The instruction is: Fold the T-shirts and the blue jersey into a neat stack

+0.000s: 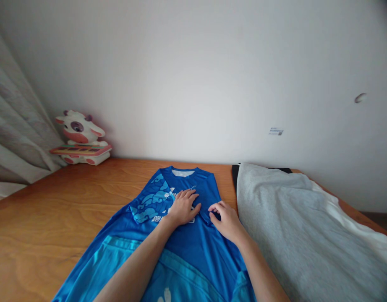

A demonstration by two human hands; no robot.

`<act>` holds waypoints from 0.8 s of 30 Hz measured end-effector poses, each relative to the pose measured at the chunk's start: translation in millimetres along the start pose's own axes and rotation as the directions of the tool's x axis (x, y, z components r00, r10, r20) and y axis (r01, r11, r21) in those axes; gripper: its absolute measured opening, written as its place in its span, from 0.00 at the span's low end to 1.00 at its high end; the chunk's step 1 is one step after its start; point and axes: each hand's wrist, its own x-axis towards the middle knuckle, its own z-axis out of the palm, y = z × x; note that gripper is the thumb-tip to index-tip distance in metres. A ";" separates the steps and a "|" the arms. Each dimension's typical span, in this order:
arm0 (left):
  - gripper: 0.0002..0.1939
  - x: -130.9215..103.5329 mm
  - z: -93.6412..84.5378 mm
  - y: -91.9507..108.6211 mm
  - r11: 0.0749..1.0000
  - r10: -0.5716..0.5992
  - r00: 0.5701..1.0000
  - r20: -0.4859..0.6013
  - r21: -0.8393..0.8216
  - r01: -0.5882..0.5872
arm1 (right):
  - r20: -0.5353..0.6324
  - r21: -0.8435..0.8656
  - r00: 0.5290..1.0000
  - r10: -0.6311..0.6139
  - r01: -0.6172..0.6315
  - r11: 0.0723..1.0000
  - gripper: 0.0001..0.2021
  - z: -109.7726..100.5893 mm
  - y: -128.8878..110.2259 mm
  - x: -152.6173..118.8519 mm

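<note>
A blue T-shirt [189,181] with white print and light-blue cloud patterns on one sleeve lies spread on the wooden surface, its collar toward the wall. Its cloud-patterned sleeve is folded in over the chest. My left hand [183,206] rests flat on the chest print, fingers spread, covering part of the lettering. By the shirt's right side, my right hand [226,220] hovers at or just touches the fabric; its fingers are bent, with a gap between thumb and forefinger and nothing visible in it. A lighter turquoise-blue cloth [184,268] lies across the lower shirt, partly hidden by my left forearm.
To the right lies a grey garment [272,218] over white cloth [354,222] and a black piece [235,174]. A cow-shaped toy keyboard [82,138] stands at the back left beside a curtain [17,117]. The white wall [193,84] bounds the wooden surface [39,226].
</note>
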 end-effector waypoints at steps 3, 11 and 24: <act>0.23 0.3 -0.5 0.5 1.000 -0.001 1.000 0.005 0.004 0.001 | 0.000 0.001 1.000 -0.003 0.003 1.000 0.07 0.7 0.8 0.2; 0.23 0.5 -1.7 1.3 1.000 -0.002 1.000 0.011 0.008 0.002 | -0.005 0.002 1.000 0.001 -0.001 1.000 0.07 -0.3 -0.1 0.2; 0.23 0.3 1.0 -0.3 1.000 -0.001 1.000 -0.006 -0.008 0.001 | 0.000 -0.006 1.000 0.005 -0.005 1.000 0.07 -1.0 -1.7 0.3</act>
